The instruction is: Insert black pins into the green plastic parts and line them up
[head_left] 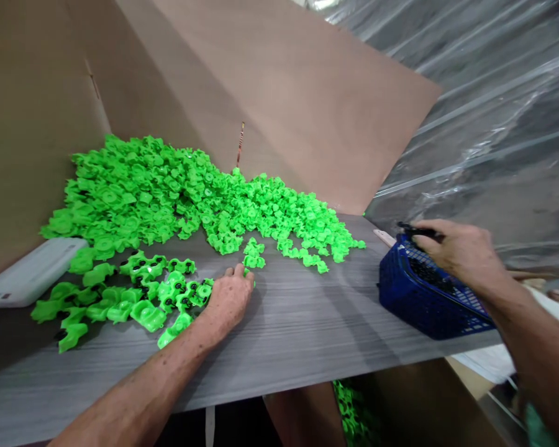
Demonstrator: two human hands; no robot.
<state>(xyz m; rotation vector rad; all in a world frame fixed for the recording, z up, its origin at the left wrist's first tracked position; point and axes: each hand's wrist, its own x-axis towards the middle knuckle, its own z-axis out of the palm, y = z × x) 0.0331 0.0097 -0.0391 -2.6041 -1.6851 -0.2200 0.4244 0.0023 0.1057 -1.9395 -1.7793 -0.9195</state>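
Note:
My left hand (231, 293) is low over the grey table, its fingers curled around a green plastic toy car body, mostly hidden with only slivers showing at the fingertips. My right hand (463, 251) is above the rim of a blue plastic basket (414, 304), pinching a dark, elongated black part (422, 231). Inside the basket lie many small black parts (431, 276). Left of my left hand, green toy car bodies with black wheels (172, 292) lie in a loose group. A few loose green pieces (254, 253) rest just beyond its fingers.
A large heap of green pieces (168, 186) lies against the brown board (279, 93) at the back. A white plastic box (32, 273) stands at the left. More green pieces (351, 410) show below the table's front edge. Clear plastic sheeting (494, 124) hangs at the right.

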